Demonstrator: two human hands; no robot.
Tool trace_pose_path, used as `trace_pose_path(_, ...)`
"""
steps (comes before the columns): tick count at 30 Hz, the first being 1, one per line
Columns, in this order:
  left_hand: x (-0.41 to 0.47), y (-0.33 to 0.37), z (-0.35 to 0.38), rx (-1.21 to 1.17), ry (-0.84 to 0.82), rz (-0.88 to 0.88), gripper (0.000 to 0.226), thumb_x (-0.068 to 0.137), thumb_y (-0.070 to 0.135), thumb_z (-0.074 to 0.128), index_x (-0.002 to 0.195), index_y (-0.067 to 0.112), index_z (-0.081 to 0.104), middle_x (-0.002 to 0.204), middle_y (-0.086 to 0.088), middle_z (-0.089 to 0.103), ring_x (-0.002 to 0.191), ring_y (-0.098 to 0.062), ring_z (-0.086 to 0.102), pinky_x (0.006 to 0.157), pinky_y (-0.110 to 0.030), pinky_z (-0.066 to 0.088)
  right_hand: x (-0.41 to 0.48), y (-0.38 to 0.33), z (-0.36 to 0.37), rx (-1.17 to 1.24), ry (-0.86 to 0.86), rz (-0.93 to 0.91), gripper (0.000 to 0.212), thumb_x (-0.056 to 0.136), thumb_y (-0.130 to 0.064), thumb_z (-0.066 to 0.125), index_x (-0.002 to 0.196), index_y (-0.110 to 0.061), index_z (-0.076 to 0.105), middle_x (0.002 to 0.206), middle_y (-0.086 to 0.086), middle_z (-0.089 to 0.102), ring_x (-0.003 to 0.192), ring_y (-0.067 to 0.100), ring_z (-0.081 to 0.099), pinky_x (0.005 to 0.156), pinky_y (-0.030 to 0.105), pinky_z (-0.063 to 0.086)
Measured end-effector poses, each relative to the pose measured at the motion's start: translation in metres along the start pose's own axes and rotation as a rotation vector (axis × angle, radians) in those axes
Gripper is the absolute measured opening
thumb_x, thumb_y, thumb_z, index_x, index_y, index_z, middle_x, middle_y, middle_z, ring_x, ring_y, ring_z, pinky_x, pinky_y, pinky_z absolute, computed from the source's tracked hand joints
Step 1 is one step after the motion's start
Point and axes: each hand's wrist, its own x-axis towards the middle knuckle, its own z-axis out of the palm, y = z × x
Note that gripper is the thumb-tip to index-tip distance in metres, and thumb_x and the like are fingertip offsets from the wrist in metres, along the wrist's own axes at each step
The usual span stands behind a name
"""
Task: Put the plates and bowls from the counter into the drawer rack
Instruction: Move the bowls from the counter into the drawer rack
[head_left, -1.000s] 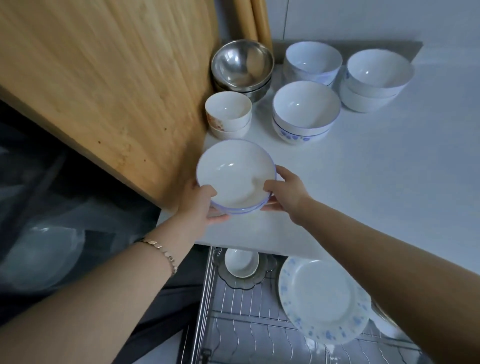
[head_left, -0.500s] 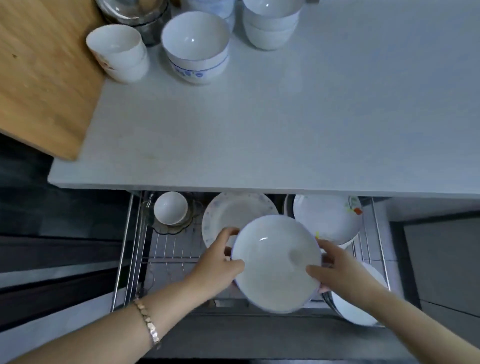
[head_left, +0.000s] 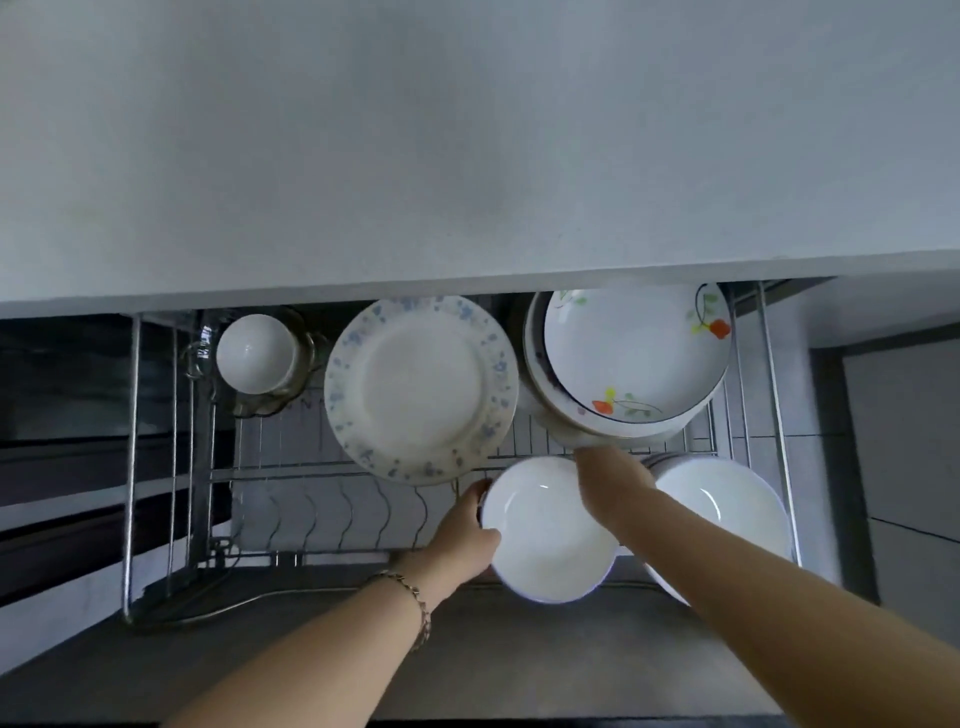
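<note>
The white bowl is round, with a thin blue line at its rim, and its mouth faces up toward the camera, roughly level. It hangs low over the front part of the drawer rack, between two hands. One bowl shows (whether another nests beneath it cannot be told).

The left hand grips the bowl's left edge: the thumb lies over the rim on the inside and the other fingers curl round the outside wall. A chain bracelet sits on that wrist. The right hand lies across the bowl's far right rim with its back to the camera. Its fingers are hidden, so whether they pinch the rim cannot be told.

Just right of the bowl lie plain white plates, at least two by their rims. Behind the bowl one blue-flowered plate stands tilted in the wires, face toward the camera. To its right is a stack of orange-flowered plates, several rims showing, the lower edge close to the right hand's knuckles. At the back left corner one small white bowl rests in a glass dish. The pale counter overhangs the back of the rack.
</note>
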Motion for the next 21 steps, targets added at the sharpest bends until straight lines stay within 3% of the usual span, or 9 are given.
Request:
trace_pose_path(5,0.025,-0.003,0.016,0.069,-0.038,-0.016,0.061,0.087,-0.005,0.039,0.142,0.021,0.034,0.137,-0.007,0.051,0.123,-0.023,0.048,0.089,-0.023,0.040,0.018,0.007,0.006,-0.109,0.034,-0.033,0.027,0.093,-0.003,0.048,0.117,-0.007,0.058,0.115,0.008,0.065,0.108,0.024,0.063,0.089,0.030,0.051)
trace_pose_path(9,0.031,-0.002,0.017,0.174,-0.028,-0.045,0.055,0.090,0.000,0.042,0.142,0.017,0.034,0.136,-0.009,0.052,0.122,-0.025,0.052,0.086,-0.022,0.042,0.014,0.011,0.008,-0.188,0.061,-0.089,0.025,0.094,-0.006,0.049,0.116,-0.007,0.059,0.114,0.008,0.066,0.106,0.023,0.064,0.088,0.029,0.051)
trace_pose_path(17,0.030,0.003,0.008,0.410,-0.097,-0.061,0.045,0.095,0.018,0.045,0.138,0.010,0.035,0.135,-0.011,0.052,0.119,-0.028,0.054,0.095,-0.033,0.046,0.008,0.014,0.004,-0.314,0.095,-0.136,0.026,0.091,-0.002,0.048,0.111,-0.007,0.064,0.111,0.007,0.069,0.109,0.025,0.061,0.092,0.029,0.047)
trace_pose_path(21,0.012,0.023,-0.007,0.571,-0.074,-0.062,0.044,0.100,0.031,0.034,0.133,0.001,0.037,0.129,-0.017,0.055,0.110,-0.028,0.059,0.088,-0.034,0.047,-0.005,0.009,-0.011,-0.281,0.086,-0.155,0.027,0.093,-0.011,0.047,0.116,-0.011,0.059,0.114,0.006,0.067,0.109,0.025,0.060,0.090,0.031,0.047)
